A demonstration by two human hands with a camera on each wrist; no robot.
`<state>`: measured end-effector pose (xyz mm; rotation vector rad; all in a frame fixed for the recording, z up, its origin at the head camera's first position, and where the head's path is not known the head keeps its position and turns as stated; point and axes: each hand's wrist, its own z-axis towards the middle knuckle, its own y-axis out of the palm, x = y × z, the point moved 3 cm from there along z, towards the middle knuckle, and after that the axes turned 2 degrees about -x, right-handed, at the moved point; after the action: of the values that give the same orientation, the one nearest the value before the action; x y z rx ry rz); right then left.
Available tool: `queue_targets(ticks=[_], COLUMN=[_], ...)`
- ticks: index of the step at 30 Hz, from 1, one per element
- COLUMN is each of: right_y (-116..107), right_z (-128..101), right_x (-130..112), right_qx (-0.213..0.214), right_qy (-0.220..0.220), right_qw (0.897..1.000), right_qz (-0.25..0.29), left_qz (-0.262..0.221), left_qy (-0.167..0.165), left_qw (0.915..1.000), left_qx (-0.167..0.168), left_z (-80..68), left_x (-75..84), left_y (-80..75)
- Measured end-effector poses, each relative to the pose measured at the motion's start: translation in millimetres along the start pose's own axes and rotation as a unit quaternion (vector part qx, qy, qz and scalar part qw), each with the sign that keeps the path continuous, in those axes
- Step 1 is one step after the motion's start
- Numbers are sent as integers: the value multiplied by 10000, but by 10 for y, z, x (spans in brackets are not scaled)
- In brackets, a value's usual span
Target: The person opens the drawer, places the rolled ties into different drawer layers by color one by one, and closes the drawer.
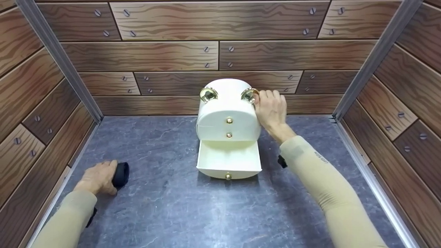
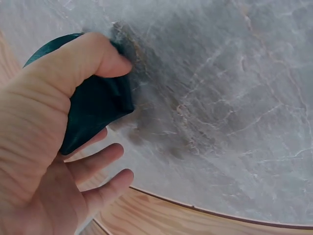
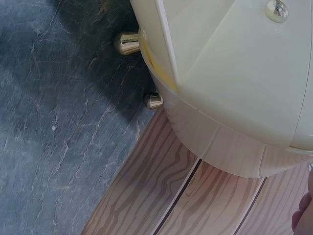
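Observation:
A cream box [image 1: 226, 125] with a rounded top stands toward the back wall, its lower drawer [image 1: 229, 155] pulled out with a bare interior. Two gold rings sit on its top, and my right hand [image 1: 272, 107] grips the right gold ring [image 1: 248, 94]. Only a sliver of that hand [image 3: 305, 210] shows in the right wrist view, beside the box [image 3: 234, 98]. At the left, my left hand [image 1: 98, 176] holds a dark, hollow roll [image 1: 121, 175]. In the left wrist view this dark teal piece [image 2: 90, 110] lies between thumb and fingers, looking soft; its exact kind is unclear.
A grey marbled floor [image 1: 165, 206] spreads around the box. Wood-patterned walls [image 1: 165, 58] rise at the back and both sides, joined by metal corner strips [image 1: 372, 55]. Small gold knobs [image 1: 228, 176] stick out from the box front and drawer.

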<state>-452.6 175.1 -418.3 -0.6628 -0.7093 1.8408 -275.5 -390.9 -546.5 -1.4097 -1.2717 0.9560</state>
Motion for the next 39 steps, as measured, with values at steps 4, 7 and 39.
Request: queue_targets(ticks=[4,7,39], right_y=[-6,-2,-16], right_z=[-4,-5,9], right_x=[5,2,2], right_qx=[-17,-11,-42], right_qy=[10,-19,-23], right_qw=[10000,10000,10000], right_qz=[-13,-31,-61], left_qz=[26,71,418], left_qy=[69,125,-13], left_qw=[9999,9999,9801], left_qx=[82,10,1941], left_z=[4,4,197], left_x=[2,19,228], left_y=[30,32,23])
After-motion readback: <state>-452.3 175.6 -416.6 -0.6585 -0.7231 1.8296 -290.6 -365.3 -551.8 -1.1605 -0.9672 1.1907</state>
